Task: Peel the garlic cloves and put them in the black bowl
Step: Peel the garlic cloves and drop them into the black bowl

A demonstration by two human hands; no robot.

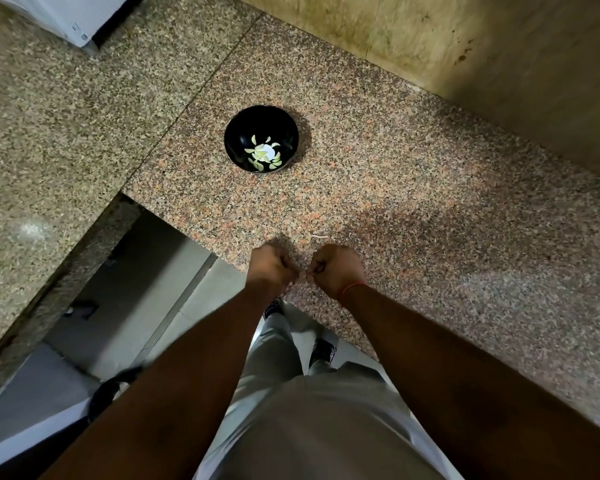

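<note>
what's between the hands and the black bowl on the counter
Nothing visible: only bare speckled granite counter lies between the left hand, right hand and the round black bowl of peeled cloves.

Whatever the curled left hand (269, 268) and right hand (336, 270) pinch between them is too small and hidden to identify. Both forearms run off the bottom edge. The white appliance (66, 15) is cropped at the top-left corner.

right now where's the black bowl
In the head view the black bowl sits on the granite counter, upper centre, well beyond both hands, with peeled garlic cloves inside.
</note>
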